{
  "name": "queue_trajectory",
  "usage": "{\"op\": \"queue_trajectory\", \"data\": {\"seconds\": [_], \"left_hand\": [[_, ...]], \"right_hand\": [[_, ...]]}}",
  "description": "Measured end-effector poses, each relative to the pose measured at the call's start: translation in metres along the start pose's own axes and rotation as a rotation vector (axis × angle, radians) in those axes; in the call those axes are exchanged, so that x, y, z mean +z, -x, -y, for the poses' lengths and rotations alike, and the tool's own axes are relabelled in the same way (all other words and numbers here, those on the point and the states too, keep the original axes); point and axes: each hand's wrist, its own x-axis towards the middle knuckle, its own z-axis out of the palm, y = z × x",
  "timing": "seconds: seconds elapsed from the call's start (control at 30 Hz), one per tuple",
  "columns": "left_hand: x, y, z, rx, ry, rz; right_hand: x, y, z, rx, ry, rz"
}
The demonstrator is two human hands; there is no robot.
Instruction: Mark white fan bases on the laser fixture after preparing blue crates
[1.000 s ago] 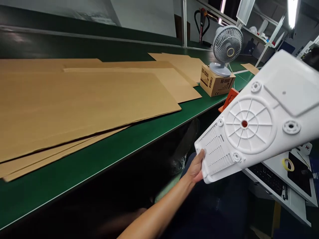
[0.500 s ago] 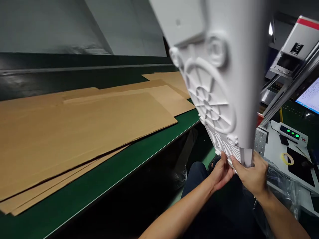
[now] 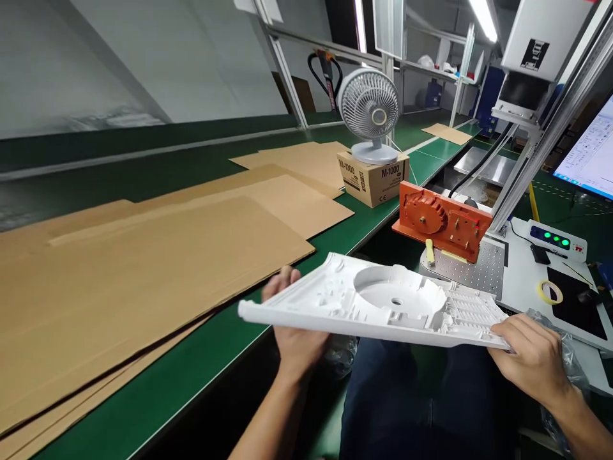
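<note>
The right grip (image 3: 531,358) is closed on the plastic panel's (image 3: 383,313) right end, its fingers (image 3: 514,335) curled over the top face and its palm below and behind the edge. The left grip (image 3: 292,326) has hold of the panel near its left end: the fingertips (image 3: 282,280) rise behind the far edge, and the heel of the hand shows under the near edge. The panel hides the rest of that hand, so the thumb's place cannot be made out.

The panel lies nearly flat above the person's lap (image 3: 416,402), its long axis running across the view and dipping slightly to the right. Its narrower tip points left, over the green counter's (image 3: 205,345) edge. A round recess (image 3: 395,291) with a centre hole faces up, with ribbed slots to its right; the underside is out of sight. Both forearms angle in from below and are cut off by the frame.

Beyond the panel stands an orange fixture (image 3: 443,220) on a perforated metal plate (image 3: 472,271). Cardboard sheets (image 3: 143,281) lie on the counter to the left, and farther off a fan (image 3: 368,108) sits on a box (image 3: 373,179). A clear plastic bag (image 3: 567,364) is crumpled beside the right wrist.
</note>
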Motion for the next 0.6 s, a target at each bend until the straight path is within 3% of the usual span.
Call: {"op": "queue_trajectory", "data": {"seconds": [0.17,0.3,0.37,0.43,0.53,0.6], "left_hand": [[0.022,-0.010,0.000,0.061,0.055,0.119],[0.033,-0.017,0.010,0.065,0.107,0.126],[0.035,-0.025,0.014,0.063,0.110,0.113],[0.035,-0.035,0.020,0.022,0.091,0.079],[0.037,-0.051,0.040,-0.099,0.074,0.012],[0.042,-0.063,0.058,-0.179,0.056,0.007]], "right_hand": [[0.012,0.000,-0.015,0.042,-0.016,0.083],[-0.012,-0.001,-0.045,0.193,-0.244,0.229],[-0.030,0.004,-0.067,0.350,-0.362,0.169],[-0.039,0.013,-0.088,0.588,-0.353,0.021],[-0.022,0.023,-0.110,0.866,-0.328,-0.086],[0.009,0.021,-0.115,0.851,-0.412,-0.042]]}}
